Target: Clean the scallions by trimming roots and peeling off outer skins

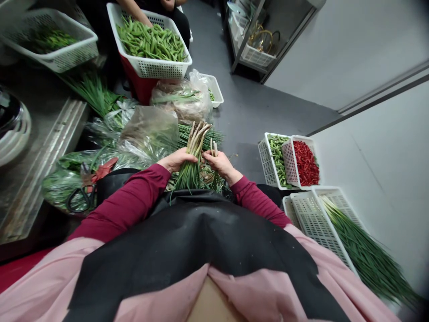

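Note:
My left hand [178, 159] is closed around a bunch of green onions [193, 154], with their brownish root ends pointing away from me and the green leaves hanging toward my apron [201, 232]. Close beside it on the right, my right hand [219, 163] grips a few green onion stalks whose pale white ends [213, 146] stick up past the fingers. Its thumb and forefinger come near the bunch; whether they touch it I cannot tell. Below the hands lie loose trimmings [209, 175], partly hidden. More green onions [187, 134] lie just behind the bunch.
Plastic bags of greens [147, 129] crowd the left, with scissors [82, 192] on one. A person's arm reaches into a basket of green peppers [152, 42]. At right stand a basket of red chillies [305, 163] and a basket [318, 223] holding long green onions [365, 250].

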### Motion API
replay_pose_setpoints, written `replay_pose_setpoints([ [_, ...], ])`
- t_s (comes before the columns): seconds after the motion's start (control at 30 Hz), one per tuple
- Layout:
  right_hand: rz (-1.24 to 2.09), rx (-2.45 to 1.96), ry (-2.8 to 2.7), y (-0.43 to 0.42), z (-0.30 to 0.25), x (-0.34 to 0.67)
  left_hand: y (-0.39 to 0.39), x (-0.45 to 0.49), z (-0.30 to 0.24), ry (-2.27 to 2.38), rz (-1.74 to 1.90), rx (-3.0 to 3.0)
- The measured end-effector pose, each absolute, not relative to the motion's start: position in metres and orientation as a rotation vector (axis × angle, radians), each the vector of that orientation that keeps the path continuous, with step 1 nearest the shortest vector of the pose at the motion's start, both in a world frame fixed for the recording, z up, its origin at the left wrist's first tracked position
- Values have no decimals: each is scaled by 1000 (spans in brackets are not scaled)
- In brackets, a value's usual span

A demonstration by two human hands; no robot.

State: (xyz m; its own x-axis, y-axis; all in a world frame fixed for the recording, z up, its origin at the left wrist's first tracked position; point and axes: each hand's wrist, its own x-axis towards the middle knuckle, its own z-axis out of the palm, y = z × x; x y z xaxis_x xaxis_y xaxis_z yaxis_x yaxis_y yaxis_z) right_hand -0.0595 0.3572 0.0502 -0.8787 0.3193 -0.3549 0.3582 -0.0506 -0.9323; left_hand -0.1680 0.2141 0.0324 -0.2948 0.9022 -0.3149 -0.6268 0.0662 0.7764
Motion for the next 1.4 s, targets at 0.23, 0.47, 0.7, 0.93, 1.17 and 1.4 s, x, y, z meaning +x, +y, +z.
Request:
replay_pose_setpoints([
  [0.23,-1972,693,2436,363,48,-64,215,-168,33,1122,1583,311],
  [0.47,-2235,858,2210,362,52,-53,216,-170,33,1227,1614,270],
  [0.7,-2769,1167,1969,402,80,-50,211,-171,37,1256,1589,265],
  [0.93,-2667,1689,2358,468,99,-35,209,-173,38,1326,1602,266],
  [1.17,-1508,972,2668,394,50,-30,213,-170,37,1322,1625,259],
  [1.4,-1672,739,2930,356,59,-73,215,-166,34,1330,1633,278],
])
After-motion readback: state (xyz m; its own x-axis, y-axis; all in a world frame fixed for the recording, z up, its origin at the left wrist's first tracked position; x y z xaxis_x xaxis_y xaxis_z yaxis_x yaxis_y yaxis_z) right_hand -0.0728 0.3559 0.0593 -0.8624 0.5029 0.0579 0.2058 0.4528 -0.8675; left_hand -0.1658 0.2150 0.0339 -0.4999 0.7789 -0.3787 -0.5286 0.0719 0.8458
